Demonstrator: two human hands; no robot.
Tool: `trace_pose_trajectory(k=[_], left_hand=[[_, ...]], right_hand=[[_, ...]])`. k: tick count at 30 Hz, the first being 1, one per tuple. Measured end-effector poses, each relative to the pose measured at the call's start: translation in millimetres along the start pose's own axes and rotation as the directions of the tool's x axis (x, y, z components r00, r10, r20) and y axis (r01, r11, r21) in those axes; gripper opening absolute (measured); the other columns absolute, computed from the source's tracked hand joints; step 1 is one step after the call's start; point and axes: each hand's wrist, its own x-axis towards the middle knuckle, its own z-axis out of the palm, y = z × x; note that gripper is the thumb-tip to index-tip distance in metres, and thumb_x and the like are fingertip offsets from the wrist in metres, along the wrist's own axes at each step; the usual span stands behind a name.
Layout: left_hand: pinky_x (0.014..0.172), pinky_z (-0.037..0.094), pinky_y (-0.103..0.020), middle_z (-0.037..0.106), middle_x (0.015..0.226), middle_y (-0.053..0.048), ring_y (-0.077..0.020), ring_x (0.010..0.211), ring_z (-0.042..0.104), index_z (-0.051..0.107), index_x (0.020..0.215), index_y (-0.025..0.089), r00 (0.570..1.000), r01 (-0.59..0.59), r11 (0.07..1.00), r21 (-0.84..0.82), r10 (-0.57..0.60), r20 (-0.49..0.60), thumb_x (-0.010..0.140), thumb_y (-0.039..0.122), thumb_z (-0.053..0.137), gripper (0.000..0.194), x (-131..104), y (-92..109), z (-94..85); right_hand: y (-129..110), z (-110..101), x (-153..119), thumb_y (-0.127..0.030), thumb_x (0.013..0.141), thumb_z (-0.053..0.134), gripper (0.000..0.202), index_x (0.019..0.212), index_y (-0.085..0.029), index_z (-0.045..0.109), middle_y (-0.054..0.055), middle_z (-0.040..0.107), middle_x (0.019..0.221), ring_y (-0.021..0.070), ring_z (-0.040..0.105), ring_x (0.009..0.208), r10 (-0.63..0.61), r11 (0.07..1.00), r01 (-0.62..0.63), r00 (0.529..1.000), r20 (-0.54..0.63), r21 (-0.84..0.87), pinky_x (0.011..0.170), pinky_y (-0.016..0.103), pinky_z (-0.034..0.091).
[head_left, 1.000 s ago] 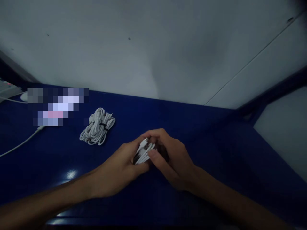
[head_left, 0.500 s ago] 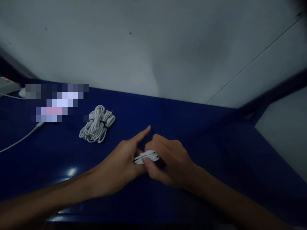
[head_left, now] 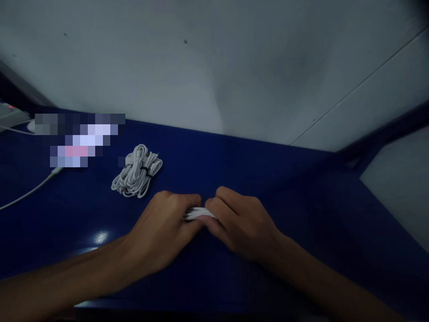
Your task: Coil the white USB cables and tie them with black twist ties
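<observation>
Between my two hands, low in the middle of the head view, is a folded white cable. My left hand is closed on its left end, with the thumb and fingers bent around the strands. Gripping the other end is my right hand, its fingers curled and its thumb underneath. Only a short stretch of the strands shows; both ends are hidden in the hands. Beyond my left hand, a pile of coiled white cables with dark ties lies on the blue table.
At the left a pixelated bright object lies on the table, with a white cord running from it to the left edge. Part of a pale box with a red light shows behind. A grey wall rises at the table's back.
My left hand's fingers and thumb, stretched out before, have closed around the folded cable. Less of the cable shows now. My right hand has kept its grip.
</observation>
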Motion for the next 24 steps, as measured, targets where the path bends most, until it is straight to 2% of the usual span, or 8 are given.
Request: trace_pose_trajectory(k=[1, 4, 8, 12, 15, 17, 20, 24], left_hand=[[0.055, 0.038, -0.029, 0.069, 0.066, 0.001, -0.0156, 0.058, 0.062, 0.068, 0.074, 0.019, 1.0, 0.01, 1.0, 0.028, -0.01, 0.014, 0.097, 0.021, 0.057, 0.025, -0.2, 0.9, -0.3], [0.053, 0.033, -0.028, 0.064, 0.061, 0.003, -0.0137, 0.053, 0.057, 0.061, 0.07, 0.019, 0.998, 0.025, 1.0, 0.018, -0.026, 0.055, 0.095, 0.018, 0.054, 0.027, -1.5, 5.9, -1.4], [0.048, 0.029, -0.026, 0.053, 0.058, 0.005, -0.0121, 0.05, 0.045, 0.061, 0.072, 0.02, 0.986, 0.099, 0.977, -0.187, -0.07, 0.154, 0.097, 0.022, 0.055, 0.026, -5.1, 18.3, -3.9], [0.053, 0.032, -0.027, 0.049, 0.069, 0.003, -0.0151, 0.06, 0.043, 0.067, 0.086, 0.021, 0.976, 0.177, 0.848, -0.499, -0.087, 0.198, 0.107, 0.042, 0.051, 0.034, -9.2, 25.0, -5.2], [0.055, 0.032, -0.029, 0.043, 0.072, 0.003, -0.0157, 0.063, 0.037, 0.068, 0.095, 0.02, 0.953, 0.256, 0.714, -0.652, -0.073, 0.294, 0.113, 0.05, 0.041, 0.044, -8.3, 21.9, -3.2], [0.055, 0.029, -0.029, 0.039, 0.072, 0.004, -0.0149, 0.062, 0.031, 0.065, 0.094, 0.02, 0.937, 0.292, 0.632, -0.718, -0.037, 0.348, 0.114, 0.053, 0.04, 0.046, -6.5, 18.5, -0.5], [0.056, 0.027, -0.029, 0.037, 0.071, 0.005, -0.0139, 0.063, 0.027, 0.058, 0.087, 0.02, 0.928, 0.314, 0.542, -0.779, -0.003, 0.372, 0.115, 0.054, 0.043, 0.046, -5.0, 15.0, 3.6], [0.058, 0.031, -0.029, 0.041, 0.075, 0.004, -0.0133, 0.065, 0.033, 0.054, 0.082, 0.019, 0.924, 0.324, 0.517, -0.792, 0.009, 0.383, 0.114, 0.048, 0.049, 0.043, -5.2, 14.1, 5.1]], right_hand=[[-0.3, -0.5, 0.8, -0.02, 0.114, 0.046, 0.035, 0.086, -0.013, 0.066, 0.001, 0.058, 0.073, 0.0114, 0.045, 0.057, 0.018, 1.0, -0.018, 1.0, -0.008, -0.004, 0.045, 0.024, 0.032], [-1.6, -1.4, 4.6, -0.01, 0.106, 0.048, 0.03, 0.084, -0.012, 0.068, 0.001, 0.055, 0.07, 0.0105, 0.042, 0.054, 0.06, 0.998, -0.06, 0.998, -0.008, -0.029, 0.044, 0.023, 0.031], [-1.3, -1.9, 7.3, -0.007, 0.099, 0.045, 0.03, 0.079, -0.014, 0.066, 0.001, 0.057, 0.069, 0.0108, 0.045, 0.054, 0.08, 0.996, -0.081, 0.996, -0.033, -0.028, 0.044, 0.024, 0.032], [3.7, -3.0, 5.8, -0.009, 0.101, 0.042, 0.035, 0.071, -0.018, 0.056, -0.002, 0.053, 0.061, 0.0097, 0.043, 0.05, 0.162, 0.983, -0.156, 0.985, -0.057, 0.093, 0.046, 0.026, 0.032], [8.0, -3.1, 4.6, -0.01, 0.108, 0.043, 0.042, 0.068, -0.02, 0.05, -0.005, 0.048, 0.057, 0.0086, 0.04, 0.048, 0.177, 0.981, -0.165, 0.976, -0.125, 0.103, 0.047, 0.026, 0.031], [10.4, -2.7, 4.4, -0.011, 0.11, 0.044, 0.045, 0.067, -0.02, 0.049, -0.005, 0.047, 0.057, 0.0085, 0.039, 0.048, 0.161, 0.986, -0.152, 0.977, -0.142, 0.07, 0.047, 0.026, 0.031], [14.0, -1.5, 3.9, -0.016, 0.112, 0.044, 0.044, 0.069, -0.019, 0.055, -0.003, 0.051, 0.061, 0.0095, 0.04, 0.051, 0.116, 0.993, -0.115, 0.985, -0.125, 0.018, 0.048, 0.026, 0.032], [19.1, 0.9, 2.5, -0.022, 0.109, 0.053, 0.038, 0.072, -0.019, 0.06, -0.003, 0.052, 0.062, 0.01, 0.043, 0.051, 0.008, 0.999, -0.015, 0.987, -0.163, -0.042, 0.048, 0.027, 0.032]])
